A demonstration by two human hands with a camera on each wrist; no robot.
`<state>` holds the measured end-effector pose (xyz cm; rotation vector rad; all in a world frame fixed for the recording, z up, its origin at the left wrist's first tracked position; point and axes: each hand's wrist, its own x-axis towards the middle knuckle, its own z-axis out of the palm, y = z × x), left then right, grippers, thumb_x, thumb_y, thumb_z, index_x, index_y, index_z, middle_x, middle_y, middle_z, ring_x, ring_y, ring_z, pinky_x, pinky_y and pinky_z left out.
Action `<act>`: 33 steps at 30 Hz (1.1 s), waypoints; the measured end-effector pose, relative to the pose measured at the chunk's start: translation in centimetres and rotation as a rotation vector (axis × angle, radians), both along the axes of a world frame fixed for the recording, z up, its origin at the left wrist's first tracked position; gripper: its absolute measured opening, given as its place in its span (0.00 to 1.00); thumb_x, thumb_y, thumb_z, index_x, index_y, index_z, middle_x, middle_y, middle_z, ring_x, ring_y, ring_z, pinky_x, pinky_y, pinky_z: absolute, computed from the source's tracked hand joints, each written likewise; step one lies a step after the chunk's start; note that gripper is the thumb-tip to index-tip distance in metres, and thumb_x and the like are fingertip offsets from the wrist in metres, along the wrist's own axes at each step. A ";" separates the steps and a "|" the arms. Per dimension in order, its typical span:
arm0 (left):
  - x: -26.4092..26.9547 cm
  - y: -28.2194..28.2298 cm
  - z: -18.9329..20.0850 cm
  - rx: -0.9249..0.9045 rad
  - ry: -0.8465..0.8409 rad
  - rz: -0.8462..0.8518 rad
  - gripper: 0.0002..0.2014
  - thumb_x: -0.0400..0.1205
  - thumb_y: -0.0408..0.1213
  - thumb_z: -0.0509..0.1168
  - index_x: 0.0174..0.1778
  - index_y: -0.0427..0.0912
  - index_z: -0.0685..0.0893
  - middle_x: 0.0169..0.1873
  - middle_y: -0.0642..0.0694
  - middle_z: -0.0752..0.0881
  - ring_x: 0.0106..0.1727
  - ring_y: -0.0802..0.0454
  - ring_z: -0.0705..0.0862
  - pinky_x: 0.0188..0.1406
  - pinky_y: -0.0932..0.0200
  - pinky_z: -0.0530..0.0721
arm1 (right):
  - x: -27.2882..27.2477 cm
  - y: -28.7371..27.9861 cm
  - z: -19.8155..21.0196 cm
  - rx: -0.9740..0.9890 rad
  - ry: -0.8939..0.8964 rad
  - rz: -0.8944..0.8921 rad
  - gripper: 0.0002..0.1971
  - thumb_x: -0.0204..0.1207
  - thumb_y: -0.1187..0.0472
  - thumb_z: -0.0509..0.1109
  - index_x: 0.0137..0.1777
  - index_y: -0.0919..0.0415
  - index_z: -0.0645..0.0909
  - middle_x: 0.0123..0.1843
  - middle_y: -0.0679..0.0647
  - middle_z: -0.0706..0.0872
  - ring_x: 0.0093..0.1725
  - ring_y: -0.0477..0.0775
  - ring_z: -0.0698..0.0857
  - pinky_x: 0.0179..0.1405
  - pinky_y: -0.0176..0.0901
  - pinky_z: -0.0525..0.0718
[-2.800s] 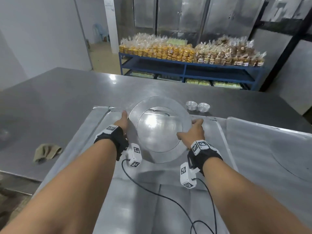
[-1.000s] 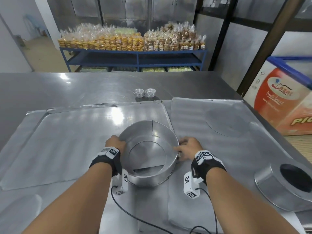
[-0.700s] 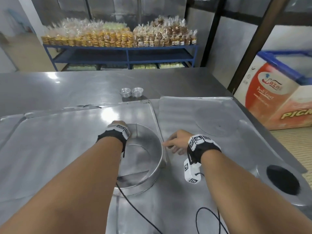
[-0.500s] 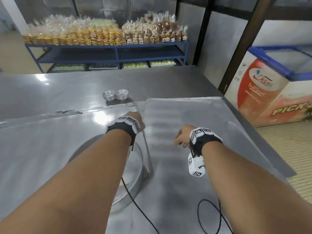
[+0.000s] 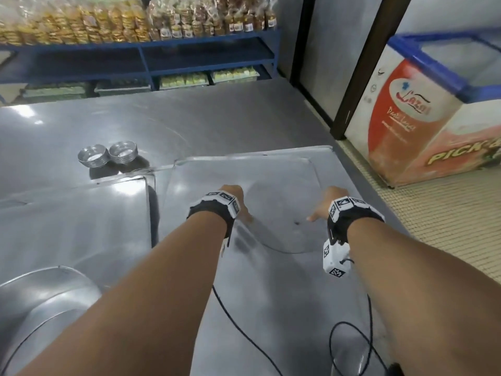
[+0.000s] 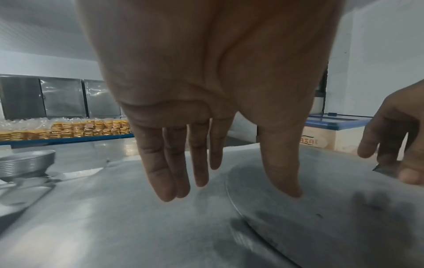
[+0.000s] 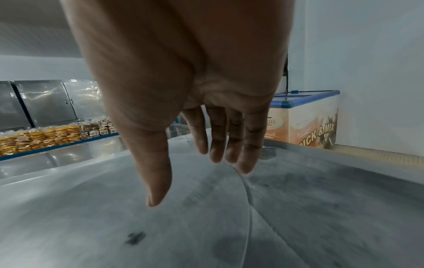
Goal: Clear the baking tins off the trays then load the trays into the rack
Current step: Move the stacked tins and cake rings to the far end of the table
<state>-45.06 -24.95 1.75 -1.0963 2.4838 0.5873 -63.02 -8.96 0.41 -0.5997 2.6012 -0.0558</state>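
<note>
Since the earlier frames both hands have let go of the round silver baking tin (image 5: pixel 46 297), which now sits at the lower left of the head view on the left flat metal tray (image 5: pixel 73 229), and they have moved over to the right flat metal tray (image 5: pixel 271 308) in the middle of the frame. The left hand (image 5: pixel 235 198) hangs over the left edge of a thin round metal disc (image 5: pixel 282 221) lying flat on that tray; in the left wrist view its fingers (image 6: pixel 165 168) point down, straight and spread, with the thumb tip at or just above the disc rim, holding nothing. The right hand (image 5: pixel 326 202) is at the disc's right edge; in the right wrist view its fingers (image 7: pixel 229 143) also hang straight and relaxed, the fingertips near the rim. Whether either grip actually touches the disc cannot be told. Two small stacks of fluted silver tart cups (image 5: pixel 107 157) stand side by side on the steel counter (image 5: pixel 189 123) at upper left, just beyond the trays. A blue shelf of bagged baked goods (image 5: pixel 141 31) fills the top of the frame, and a chest freezer with an orange and white front (image 5: pixel 423 115) stands at the right.
</note>
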 end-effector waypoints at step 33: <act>6.7 -1.9 7.8 -0.040 0.400 0.336 0.41 0.62 0.51 0.85 0.66 0.46 0.72 0.61 0.43 0.82 0.61 0.40 0.82 0.58 0.49 0.82 | 5.3 0.0 9.8 -0.614 0.000 -0.104 0.24 0.56 0.53 0.91 0.47 0.53 0.82 0.55 0.53 0.87 0.50 0.56 0.86 0.46 0.41 0.77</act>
